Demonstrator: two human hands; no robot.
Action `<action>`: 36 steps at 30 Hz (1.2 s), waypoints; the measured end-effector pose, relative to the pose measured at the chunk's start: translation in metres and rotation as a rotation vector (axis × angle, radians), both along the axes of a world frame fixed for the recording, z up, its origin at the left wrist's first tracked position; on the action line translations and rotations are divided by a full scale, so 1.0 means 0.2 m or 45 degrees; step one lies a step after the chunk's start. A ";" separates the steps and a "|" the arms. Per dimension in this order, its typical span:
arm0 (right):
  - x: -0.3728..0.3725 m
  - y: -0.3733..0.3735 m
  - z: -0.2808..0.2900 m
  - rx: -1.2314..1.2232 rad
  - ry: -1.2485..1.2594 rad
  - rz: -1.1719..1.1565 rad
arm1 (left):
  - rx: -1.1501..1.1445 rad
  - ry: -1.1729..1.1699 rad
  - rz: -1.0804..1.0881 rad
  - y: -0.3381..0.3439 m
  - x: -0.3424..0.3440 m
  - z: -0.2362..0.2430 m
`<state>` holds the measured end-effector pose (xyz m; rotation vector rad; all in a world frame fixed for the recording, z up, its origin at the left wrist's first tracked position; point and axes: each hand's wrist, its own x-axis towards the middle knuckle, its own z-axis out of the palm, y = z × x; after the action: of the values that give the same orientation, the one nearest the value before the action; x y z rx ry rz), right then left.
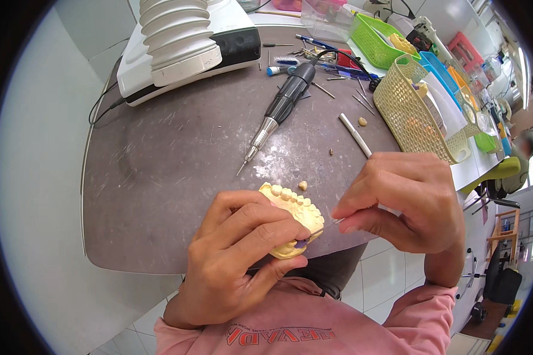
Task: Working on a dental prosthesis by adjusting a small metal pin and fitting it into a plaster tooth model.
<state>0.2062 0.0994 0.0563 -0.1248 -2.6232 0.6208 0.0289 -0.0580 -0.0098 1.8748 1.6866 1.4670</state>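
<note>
Yellow plaster dental cast (pixel 293 213) sits clamped in the left hand (pixel 243 260) at the bench (pixel 177 165) edge; right hand (pixel 411 201) pinches a thin tool (pixel 328 225) against its side. Looks like fine detail work, calling for steady, tiny strokes. Tool tip is hard to see; a purple spot on the cast is half hidden.

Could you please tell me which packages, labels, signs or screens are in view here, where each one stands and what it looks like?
Clear plastic box: far edge of the table, rectangular, see-through, contents unclear.
Printed lettering on the shirt: bottom edge, red letters on pink cloth.
No signs or screens can be made out.
</note>
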 end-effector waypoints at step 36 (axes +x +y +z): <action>-0.01 0.15 -0.15 0.428 -0.240 -0.367 | 0.081 0.088 0.285 -0.06 -0.01 -0.05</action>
<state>0.2045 0.1297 0.0255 -0.4660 -2.7715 0.0696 0.0272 -0.0696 -0.0206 1.8379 1.9584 1.5707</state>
